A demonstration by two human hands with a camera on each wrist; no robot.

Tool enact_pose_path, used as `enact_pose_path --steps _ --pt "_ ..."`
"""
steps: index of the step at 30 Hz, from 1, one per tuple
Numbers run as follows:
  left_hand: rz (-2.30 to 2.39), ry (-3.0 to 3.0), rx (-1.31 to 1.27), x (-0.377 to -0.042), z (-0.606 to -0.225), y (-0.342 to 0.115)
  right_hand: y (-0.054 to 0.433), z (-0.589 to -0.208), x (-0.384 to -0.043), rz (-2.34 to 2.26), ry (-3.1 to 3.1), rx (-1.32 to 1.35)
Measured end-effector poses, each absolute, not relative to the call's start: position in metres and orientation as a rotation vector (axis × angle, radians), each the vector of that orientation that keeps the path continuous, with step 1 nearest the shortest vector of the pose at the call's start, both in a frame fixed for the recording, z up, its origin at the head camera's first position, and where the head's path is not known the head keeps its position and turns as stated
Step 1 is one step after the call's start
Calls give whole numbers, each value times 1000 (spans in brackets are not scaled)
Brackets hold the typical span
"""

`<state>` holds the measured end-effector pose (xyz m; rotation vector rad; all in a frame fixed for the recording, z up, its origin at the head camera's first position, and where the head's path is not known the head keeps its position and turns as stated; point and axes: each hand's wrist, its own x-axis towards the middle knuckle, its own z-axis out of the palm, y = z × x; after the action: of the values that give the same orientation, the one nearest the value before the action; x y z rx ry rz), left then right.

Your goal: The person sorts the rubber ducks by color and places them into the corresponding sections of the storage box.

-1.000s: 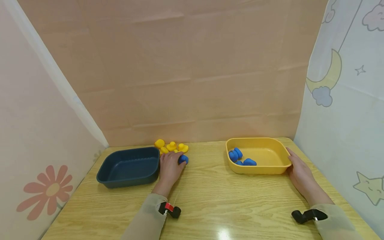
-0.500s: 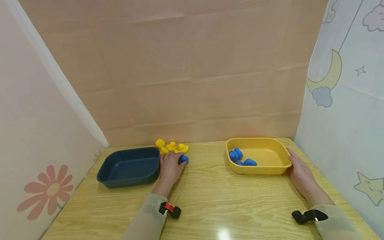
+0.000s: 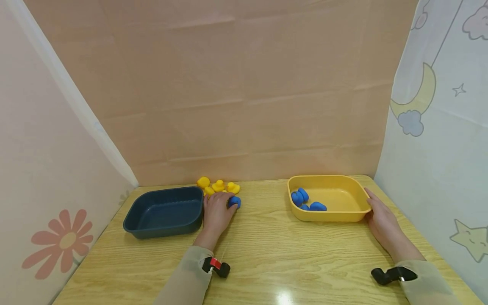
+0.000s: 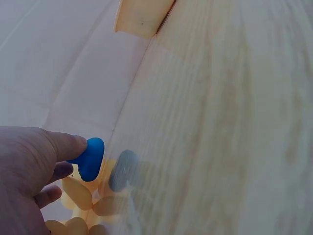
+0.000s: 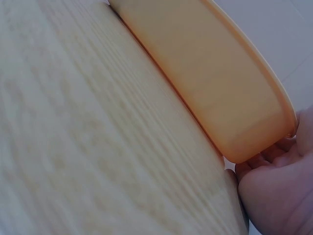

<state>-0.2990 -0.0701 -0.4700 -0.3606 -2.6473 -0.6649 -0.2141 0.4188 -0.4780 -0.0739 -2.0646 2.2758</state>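
My left hand (image 3: 217, 212) pinches a small blue rubber duck (image 3: 234, 202) between thumb and fingers, beside a cluster of yellow rubber ducks (image 3: 218, 185). In the left wrist view, the blue duck (image 4: 92, 159) shows at the fingertips, with a dark reflection on the tabletop. Over at the right, my right hand (image 3: 382, 220) holds the right end of a yellow basin (image 3: 328, 216). Its fingers are against the basin's outer wall (image 5: 210, 83) in the right wrist view. Several blue ducks (image 3: 317, 206) lie inside at that basin's left end.
A dark blue basin (image 3: 164, 232) stands just left of my left hand, with no ducks visible in it. The wooden table (image 3: 274, 250) runs back to a brown paper wall (image 3: 244, 93). Patterned side panels (image 3: 431, 169) flank it.
The blue duck in my left hand has shifted very slightly to the right. My right hand and both basins look the same.
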Motion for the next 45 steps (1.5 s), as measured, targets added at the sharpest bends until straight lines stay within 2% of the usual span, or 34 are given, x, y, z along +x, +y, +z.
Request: enact_pose_path --steps 19,45 --pt "-781 -2555 -404 -293 -453 -60 420 -484 -214 2313 -2022 -62" --pt "-975 -2410 -598 -285 -422 5 419 -478 -217 2304 -2028 -58"
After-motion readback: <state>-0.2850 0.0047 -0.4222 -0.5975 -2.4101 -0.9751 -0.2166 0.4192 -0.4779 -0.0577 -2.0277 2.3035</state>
